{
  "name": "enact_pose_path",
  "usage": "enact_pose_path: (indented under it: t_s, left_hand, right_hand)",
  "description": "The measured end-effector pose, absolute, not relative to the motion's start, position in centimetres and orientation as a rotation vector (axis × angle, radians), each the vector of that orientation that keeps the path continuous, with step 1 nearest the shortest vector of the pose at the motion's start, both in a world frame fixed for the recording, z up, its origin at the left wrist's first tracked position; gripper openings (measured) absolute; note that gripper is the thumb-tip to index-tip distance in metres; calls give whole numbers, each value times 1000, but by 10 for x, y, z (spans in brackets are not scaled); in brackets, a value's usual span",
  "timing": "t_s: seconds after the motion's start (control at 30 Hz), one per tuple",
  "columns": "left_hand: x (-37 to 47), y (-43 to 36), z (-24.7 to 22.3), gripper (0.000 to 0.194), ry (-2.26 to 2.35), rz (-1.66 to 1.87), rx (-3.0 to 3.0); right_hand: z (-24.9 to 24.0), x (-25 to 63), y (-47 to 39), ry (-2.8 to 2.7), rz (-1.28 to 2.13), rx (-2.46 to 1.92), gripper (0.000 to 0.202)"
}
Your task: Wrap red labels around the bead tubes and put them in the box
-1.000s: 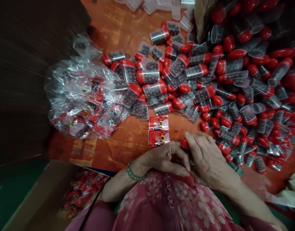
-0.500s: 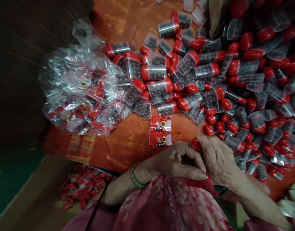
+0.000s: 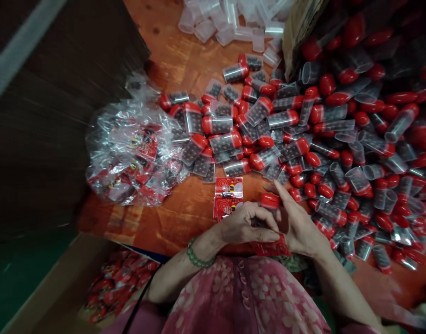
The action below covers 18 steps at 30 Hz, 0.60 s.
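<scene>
My left hand (image 3: 249,223), below a green bead bracelet (image 3: 199,260), pinches a red printed packet (image 3: 273,247) between thumb and fingers near my lap. Close beside it, my right hand (image 3: 301,227) curls round a red-capped container (image 3: 269,201), its cap showing between the two hands. The lower part of that container is hidden by the fingers. Two red printed cards (image 3: 229,188) lie overlapping on the orange tabletop (image 3: 178,218), just above my left wrist.
Red-capped clear tubes of dark balls (image 3: 223,141) spread across the centre and right. A clear plastic bag (image 3: 129,144) of red packets lies left. Empty clear tubes (image 3: 230,21) sit at the back near a cardboard edge (image 3: 298,35). Below left, a box (image 3: 42,287) holds red packets (image 3: 118,278).
My right hand has raised its fingers and turned, so more of the red cap shows. The red packet has come into clearer view. The camera view has shifted, showing more empty tubes at the back.
</scene>
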<state>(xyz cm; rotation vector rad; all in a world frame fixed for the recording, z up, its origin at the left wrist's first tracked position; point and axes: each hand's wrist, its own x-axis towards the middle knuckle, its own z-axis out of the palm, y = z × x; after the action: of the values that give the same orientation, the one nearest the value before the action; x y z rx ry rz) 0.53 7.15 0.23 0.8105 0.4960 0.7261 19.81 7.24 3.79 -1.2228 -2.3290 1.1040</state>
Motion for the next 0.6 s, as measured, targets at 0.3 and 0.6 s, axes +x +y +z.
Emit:
enact_pose_path:
  t_s: [0.3, 0.6]
  left_hand:
    - [2, 71, 4, 25, 355, 754, 694]
    - [-8, 74, 4, 19, 316, 803, 1048]
  right_hand:
    - [28, 202, 64, -1857, 1562, -1320, 80]
    - [30, 202, 63, -1686, 1810, -1203, 69]
